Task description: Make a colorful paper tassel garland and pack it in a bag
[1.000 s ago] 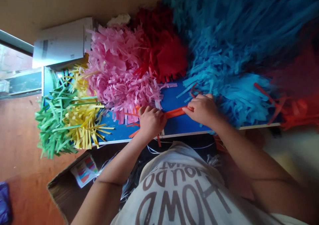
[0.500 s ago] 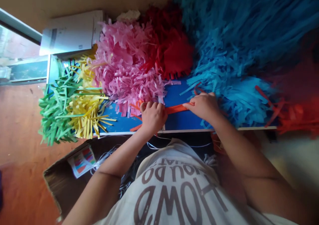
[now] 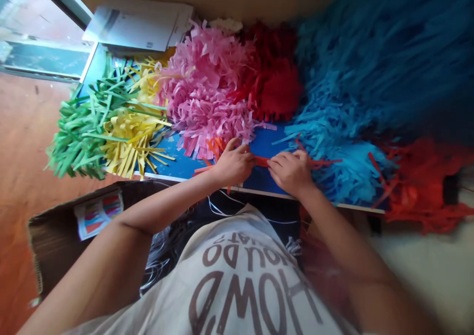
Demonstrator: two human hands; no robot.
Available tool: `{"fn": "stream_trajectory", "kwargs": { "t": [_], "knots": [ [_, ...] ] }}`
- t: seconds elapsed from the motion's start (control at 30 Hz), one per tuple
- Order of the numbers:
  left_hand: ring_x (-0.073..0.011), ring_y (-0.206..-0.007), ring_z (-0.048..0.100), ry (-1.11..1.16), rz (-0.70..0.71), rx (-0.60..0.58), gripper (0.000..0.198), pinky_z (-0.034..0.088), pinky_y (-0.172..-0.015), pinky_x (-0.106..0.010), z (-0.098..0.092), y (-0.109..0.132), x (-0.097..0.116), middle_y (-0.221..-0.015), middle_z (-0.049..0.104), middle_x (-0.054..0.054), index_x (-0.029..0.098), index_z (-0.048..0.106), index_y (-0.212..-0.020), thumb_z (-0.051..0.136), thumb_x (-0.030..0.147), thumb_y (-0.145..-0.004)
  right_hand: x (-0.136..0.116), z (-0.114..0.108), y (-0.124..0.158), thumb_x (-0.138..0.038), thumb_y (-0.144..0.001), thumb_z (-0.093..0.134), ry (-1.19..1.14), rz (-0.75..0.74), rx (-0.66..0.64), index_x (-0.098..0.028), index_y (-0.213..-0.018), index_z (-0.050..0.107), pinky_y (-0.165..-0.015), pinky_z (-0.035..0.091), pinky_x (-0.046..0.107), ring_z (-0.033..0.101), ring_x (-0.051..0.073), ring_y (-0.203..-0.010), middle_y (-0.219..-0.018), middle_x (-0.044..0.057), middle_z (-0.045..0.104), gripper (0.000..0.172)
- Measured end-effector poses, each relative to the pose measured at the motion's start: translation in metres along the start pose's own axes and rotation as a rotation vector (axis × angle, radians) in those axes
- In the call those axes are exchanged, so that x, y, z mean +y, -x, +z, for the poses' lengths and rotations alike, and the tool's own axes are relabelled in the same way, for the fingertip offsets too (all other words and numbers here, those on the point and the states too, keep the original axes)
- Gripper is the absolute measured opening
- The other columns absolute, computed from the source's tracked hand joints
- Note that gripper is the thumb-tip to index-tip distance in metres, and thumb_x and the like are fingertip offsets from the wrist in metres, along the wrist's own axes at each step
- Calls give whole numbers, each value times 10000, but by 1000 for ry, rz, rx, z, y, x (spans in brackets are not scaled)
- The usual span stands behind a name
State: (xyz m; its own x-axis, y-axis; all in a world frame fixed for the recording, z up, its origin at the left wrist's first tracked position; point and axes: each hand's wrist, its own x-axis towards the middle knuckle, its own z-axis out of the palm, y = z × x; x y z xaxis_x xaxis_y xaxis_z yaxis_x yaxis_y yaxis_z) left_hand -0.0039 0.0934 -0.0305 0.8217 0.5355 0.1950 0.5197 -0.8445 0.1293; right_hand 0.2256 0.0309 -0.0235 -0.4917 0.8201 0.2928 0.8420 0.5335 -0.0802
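A fringed orange paper strip stretches between my hands, low over the blue tabletop. My left hand is closed around one end, with orange fringe poking out beyond it. My right hand pinches the strip close by, and thin orange-red ends stick out past its far side. Behind my left hand lies a heap of pink fringed paper. Light-blue fringed paper spreads just beyond my right hand.
Green and yellow fringed paper overhang the table's left end. Red fringe sits at the back, and an orange-red bunch hangs at the right. White papers lie back left. A cardboard box with white string stands below.
My right hand has come nearer to my left, shortening the visible stretch of orange strip between them. The camera view has turned and shifted slightly.
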Motion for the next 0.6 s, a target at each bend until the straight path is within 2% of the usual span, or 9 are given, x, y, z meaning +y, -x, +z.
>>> {"fn": "stream_trajectory", "kwargs": {
  "t": [0.1,0.17,0.27,0.37,0.43,0.5,0.6],
  "knots": [
    [-272,-988,623,-19,17,10,165,295,-1103,-566,-1,-5,6,-883,736,-61,190,745,-917,592,250,-906,4,4,-10,-191,-969,553,-3,-13,-46,-189,-860,727,-840,234,404,586,182,-856,-889,26,767,205],
    [-277,-980,623,-32,28,25,174,280,-1124,-584,1,-7,9,-864,726,-58,183,742,-919,605,288,-901,8,5,-13,-195,-953,577,-33,7,-30,-203,-827,726,-838,232,404,585,178,-831,-868,9,768,196],
    [-267,-967,617,-69,-10,50,160,299,-1118,-579,7,-8,11,-829,704,-50,185,722,-883,579,252,-909,10,1,-14,-199,-925,606,-77,68,-22,-217,-795,723,-853,230,410,586,184,-834,-850,-3,766,176],
    [-252,-945,613,-114,-51,64,168,361,-1057,-536,11,-7,12,-812,686,-42,189,690,-847,543,199,-927,0,-5,-16,-200,-906,616,-64,133,-31,-216,-801,721,-865,228,421,579,205,-865,-865,17,762,150],
    [-246,-923,614,-130,-69,85,169,388,-1006,-504,11,-6,13,-816,687,-44,188,679,-840,541,198,-937,-13,-4,-18,-267,-906,644,-14,160,-16,-210,-907,725,-861,232,426,569,232,-918,-949,51,759,98],
    [-241,-899,614,-137,-70,123,166,394,-967,-481,9,-3,15,-810,691,-49,187,673,-834,549,202,-943,-25,1,-18,-304,-930,635,54,164,14,-199,-968,712,-848,237,423,557,245,-954,-981,71,749,135],
    [-241,-902,611,-164,-36,188,154,383,-933,-467,5,3,18,-801,690,-44,193,660,-830,561,199,-948,-28,10,-6,-211,-982,558,111,171,80,-217,-925,710,-840,235,409,563,223,-955,-894,39,744,163]
  ]
}}
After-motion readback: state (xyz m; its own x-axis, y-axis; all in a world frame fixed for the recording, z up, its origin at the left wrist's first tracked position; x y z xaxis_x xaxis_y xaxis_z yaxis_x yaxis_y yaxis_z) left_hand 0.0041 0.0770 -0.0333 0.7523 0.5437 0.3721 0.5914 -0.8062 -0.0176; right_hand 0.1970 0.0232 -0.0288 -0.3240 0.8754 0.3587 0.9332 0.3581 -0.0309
